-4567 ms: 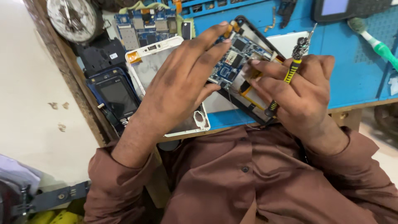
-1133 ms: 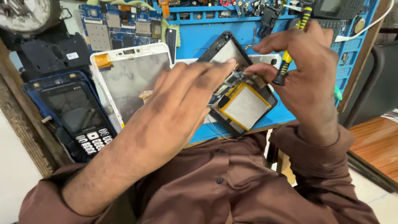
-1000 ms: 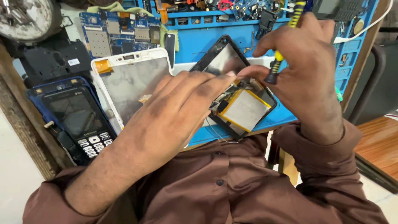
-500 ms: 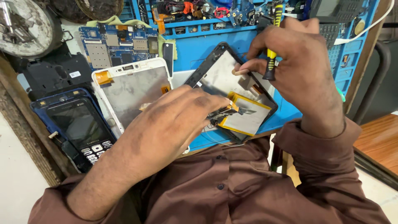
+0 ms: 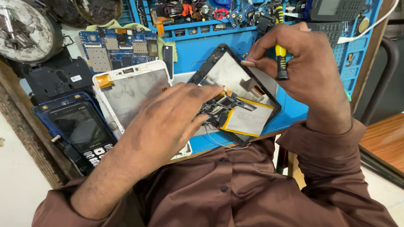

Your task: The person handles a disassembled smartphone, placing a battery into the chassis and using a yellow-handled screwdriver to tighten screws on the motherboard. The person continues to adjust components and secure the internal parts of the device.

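Observation:
A black opened tablet frame (image 5: 229,71) lies on the blue work mat (image 5: 198,48), with a small circuit board (image 5: 219,107) and a flat silver battery (image 5: 248,120) lifted at its near end. My left hand (image 5: 168,122) rests over the tablet's near left side, fingertips on the circuit board. My right hand (image 5: 305,63) hovers above the tablet's far right corner and grips a yellow and black screwdriver (image 5: 280,63), tip pointing down.
A white tablet shell (image 5: 130,90) lies left of the opened one. A blue keypad phone (image 5: 82,130) sits further left. Circuit boards (image 5: 113,46), a black cover (image 5: 54,77) and a tray of small parts (image 5: 193,10) fill the back. The bench edge runs under my arms.
The battery and board have come up off the tablet frame at its near end. My right hand has lifted the screwdriver away toward the far right corner.

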